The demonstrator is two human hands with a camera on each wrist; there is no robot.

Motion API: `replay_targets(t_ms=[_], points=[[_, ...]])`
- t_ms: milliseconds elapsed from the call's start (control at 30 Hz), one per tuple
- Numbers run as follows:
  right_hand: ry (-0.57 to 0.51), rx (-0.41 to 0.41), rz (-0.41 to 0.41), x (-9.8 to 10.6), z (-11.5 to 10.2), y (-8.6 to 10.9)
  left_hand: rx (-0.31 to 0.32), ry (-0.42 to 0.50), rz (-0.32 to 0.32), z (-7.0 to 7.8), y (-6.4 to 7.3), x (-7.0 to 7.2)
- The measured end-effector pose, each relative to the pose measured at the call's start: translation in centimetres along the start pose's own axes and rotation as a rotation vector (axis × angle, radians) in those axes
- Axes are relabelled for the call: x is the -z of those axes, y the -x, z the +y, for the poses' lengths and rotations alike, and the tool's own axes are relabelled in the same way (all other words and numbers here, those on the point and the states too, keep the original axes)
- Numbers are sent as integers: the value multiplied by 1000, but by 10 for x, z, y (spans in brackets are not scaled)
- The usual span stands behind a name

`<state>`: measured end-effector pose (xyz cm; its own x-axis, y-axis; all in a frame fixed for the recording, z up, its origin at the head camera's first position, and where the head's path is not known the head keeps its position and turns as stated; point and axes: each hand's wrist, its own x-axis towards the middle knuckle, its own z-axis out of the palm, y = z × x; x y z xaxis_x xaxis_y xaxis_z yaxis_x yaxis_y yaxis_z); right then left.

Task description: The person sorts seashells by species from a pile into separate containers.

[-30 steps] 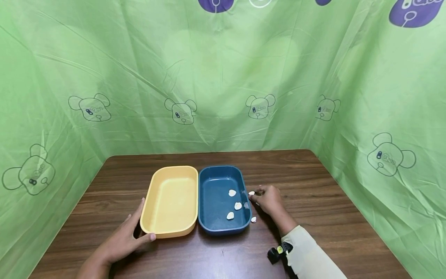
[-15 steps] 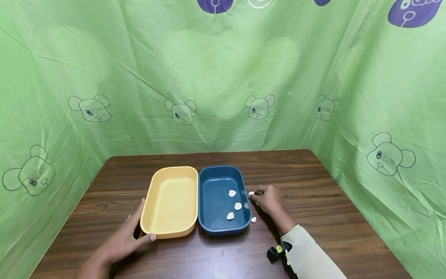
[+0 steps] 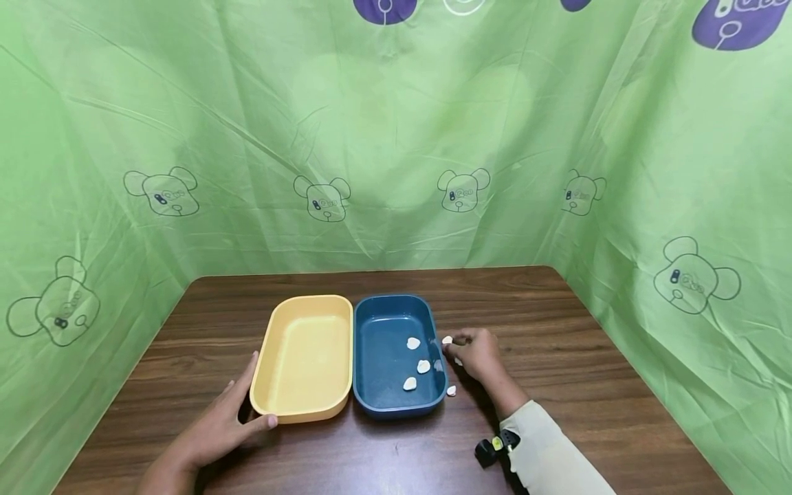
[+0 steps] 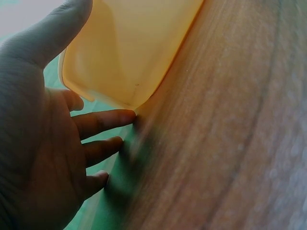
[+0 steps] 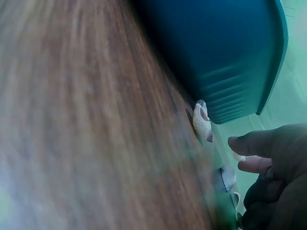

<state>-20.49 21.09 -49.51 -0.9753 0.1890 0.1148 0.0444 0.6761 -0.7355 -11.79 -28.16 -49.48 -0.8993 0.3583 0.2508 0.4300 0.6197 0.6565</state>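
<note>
With its thumb and forefinger my right hand pinches a small white seashell just outside the right wall of the blue tray. In the right wrist view, part of that seashell shows between the fingertips. Other seashells lie on the table close by, one of them near the tray's front right corner. Inside the blue tray are several more, such as this white seashell. My left hand rests at the near left corner of the yellow tray, fingers extended along its side, thumb at the front rim.
The two trays stand side by side, touching, on a brown wooden table. Nothing lies in the yellow one. A green printed curtain surrounds the table at the back and sides. A black wrist camera hangs by the right sleeve.
The seashell at my right fingertips has shifted very slightly upward. Both hands and trays otherwise stay where they were.
</note>
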Motion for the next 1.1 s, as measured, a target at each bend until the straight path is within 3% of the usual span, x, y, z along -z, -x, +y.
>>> replay_targets(t_ms=[233, 433, 900, 1100], points=[[-105, 26, 12, 4, -4, 1, 15, 6, -6, 0, 1, 0], [-132, 41, 46, 10, -7, 1, 47, 16, -27, 3, 2, 1], [-184, 32, 170, 19, -27, 5, 31, 0, -16, 3, -1, 1], [-247, 36, 156, 22, -36, 9, 44, 3, -22, 4, -1, 1]])
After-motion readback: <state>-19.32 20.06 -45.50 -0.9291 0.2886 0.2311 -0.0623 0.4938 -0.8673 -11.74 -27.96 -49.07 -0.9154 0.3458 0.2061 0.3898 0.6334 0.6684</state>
